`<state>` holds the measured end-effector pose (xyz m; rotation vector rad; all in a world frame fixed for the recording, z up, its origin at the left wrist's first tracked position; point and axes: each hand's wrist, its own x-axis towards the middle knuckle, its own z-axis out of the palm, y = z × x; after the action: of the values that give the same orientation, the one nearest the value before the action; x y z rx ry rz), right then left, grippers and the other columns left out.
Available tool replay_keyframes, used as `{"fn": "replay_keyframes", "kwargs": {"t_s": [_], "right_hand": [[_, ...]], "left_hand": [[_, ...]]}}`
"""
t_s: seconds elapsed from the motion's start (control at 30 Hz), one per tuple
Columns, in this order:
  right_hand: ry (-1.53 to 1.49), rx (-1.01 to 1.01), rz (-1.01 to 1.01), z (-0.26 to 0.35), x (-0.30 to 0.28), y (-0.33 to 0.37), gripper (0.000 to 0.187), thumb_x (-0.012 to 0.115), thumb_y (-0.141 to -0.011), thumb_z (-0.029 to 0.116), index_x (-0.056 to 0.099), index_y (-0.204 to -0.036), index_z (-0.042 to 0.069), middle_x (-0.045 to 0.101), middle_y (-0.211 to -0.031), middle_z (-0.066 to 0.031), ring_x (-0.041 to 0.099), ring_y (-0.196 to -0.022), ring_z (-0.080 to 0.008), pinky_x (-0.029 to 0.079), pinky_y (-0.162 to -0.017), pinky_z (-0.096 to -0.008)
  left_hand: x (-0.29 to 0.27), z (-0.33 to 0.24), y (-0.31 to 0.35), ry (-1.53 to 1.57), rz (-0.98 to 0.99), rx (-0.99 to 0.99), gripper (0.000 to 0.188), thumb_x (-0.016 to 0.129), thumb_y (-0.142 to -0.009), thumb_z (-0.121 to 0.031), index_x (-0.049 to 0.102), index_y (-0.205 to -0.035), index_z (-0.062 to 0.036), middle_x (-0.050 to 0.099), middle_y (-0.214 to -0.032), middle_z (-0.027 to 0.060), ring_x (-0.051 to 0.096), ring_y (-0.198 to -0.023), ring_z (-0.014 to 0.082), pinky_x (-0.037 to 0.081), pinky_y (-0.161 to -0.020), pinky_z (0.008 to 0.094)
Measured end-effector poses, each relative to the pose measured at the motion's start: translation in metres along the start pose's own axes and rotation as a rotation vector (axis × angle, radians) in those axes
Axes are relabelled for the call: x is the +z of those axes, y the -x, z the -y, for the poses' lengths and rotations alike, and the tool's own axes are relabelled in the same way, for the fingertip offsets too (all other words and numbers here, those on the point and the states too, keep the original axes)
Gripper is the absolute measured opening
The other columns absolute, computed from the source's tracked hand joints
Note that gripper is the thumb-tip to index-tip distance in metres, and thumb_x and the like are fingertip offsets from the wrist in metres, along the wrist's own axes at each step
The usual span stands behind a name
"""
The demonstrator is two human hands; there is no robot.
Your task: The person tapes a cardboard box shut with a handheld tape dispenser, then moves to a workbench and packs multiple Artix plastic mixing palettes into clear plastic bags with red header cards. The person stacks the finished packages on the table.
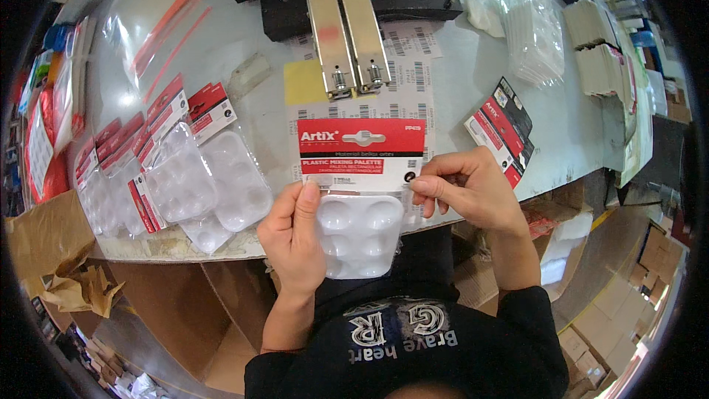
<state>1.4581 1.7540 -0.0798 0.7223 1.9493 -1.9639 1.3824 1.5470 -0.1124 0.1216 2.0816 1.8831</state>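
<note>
In front of me hangs a white plastic mixing palette (pixel 360 240) in a clear bag, topped by a red, black and white header card (pixel 362 154). My left hand (pixel 295 240) grips the lower left of this package, its thumb lying on the card's corner. At the card's lower right edge, my right hand (pixel 473 188) is closed in a pinch between thumb and forefinger. Just beyond the card stands a black machine with two long metal arms (pixel 329 37), whose ends point toward me. Several bagged palettes (pixel 240 185) with similar cards lie piled to my left.
Barcode label sheets (pixel 402 100) and a yellow paper (pixel 304 80) lie under the machine. Red and black cards (pixel 502 133) rest at right. Clear bags (pixel 532 37) and stacked white cards (pixel 591 26) sit farther back. Cardboard boxes (pixel 170 303) stand below the table's front edge.
</note>
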Motion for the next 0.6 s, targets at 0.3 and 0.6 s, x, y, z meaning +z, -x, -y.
{"fn": "replay_keyframes", "kwargs": {"t_s": [0.3, 0.6], "right_hand": [[-0.162, -0.098, -0.052, -0.016, 0.010, 0.002, 0.013, 0.063, -0.086, 0.008, 0.064, -0.081, -0.004, 0.063, -0.068, -0.0042, 0.056, -0.056, -0.0063, 0.044, -0.050, -0.0194], [-0.484, 0.003, -0.248, -0.043, 0.025, -0.046, 0.009, 0.062, -0.085, 0.009, 0.061, -0.081, 0.001, 0.055, -0.067, -0.0016, 0.048, -0.056, -0.0073, 0.038, -0.053, -0.0193]], "left_hand": [[0.000, -0.002, 0.001, -0.068, 0.019, -0.008, 0.021, 0.052, -0.097, -0.015, 0.061, -0.091, 0.0039, 0.057, -0.073, 0.0001, 0.045, -0.071, 0.0058, 0.039, -0.064, 0.0210], [0.016, 0.023, -0.035, -0.027, 0.054, -0.043, 0.030, 0.045, -0.100, -0.020, 0.048, -0.077, -0.0006, 0.046, -0.069, -0.0003, 0.038, -0.068, 0.0074, 0.036, -0.064, 0.0236]]}}
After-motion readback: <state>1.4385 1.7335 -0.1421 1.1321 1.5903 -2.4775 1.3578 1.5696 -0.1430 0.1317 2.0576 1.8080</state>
